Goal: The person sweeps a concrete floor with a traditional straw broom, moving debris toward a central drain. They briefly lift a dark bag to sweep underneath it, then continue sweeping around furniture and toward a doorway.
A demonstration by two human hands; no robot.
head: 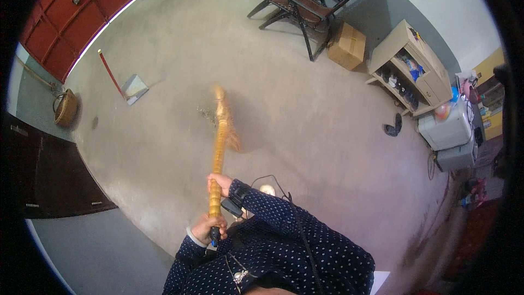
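A broom with a ridged yellow bamboo-like handle (220, 143) reaches from my body out over the concrete floor. My left hand (208, 228) is wrapped around the dark end of the handle, close to my body; a white bangle circles that wrist. Farther up the handle, my right hand (220, 184) grips it too, with a dark band on the wrist. The broom's bristles (232, 133) rest low over the floor and look blurred. Beside them, on the left, lies a small patch of debris (206, 114). A dustpan (135, 89) with a long red handle is on the floor at the upper left.
A wicker basket (66, 108) stands by the left wall, near a red metal door (69, 16). Along the far right are a folding chair (307, 6), a cardboard box (347, 46), a cabinet (411, 67), dark shoes (394, 126) and a white appliance (446, 125).
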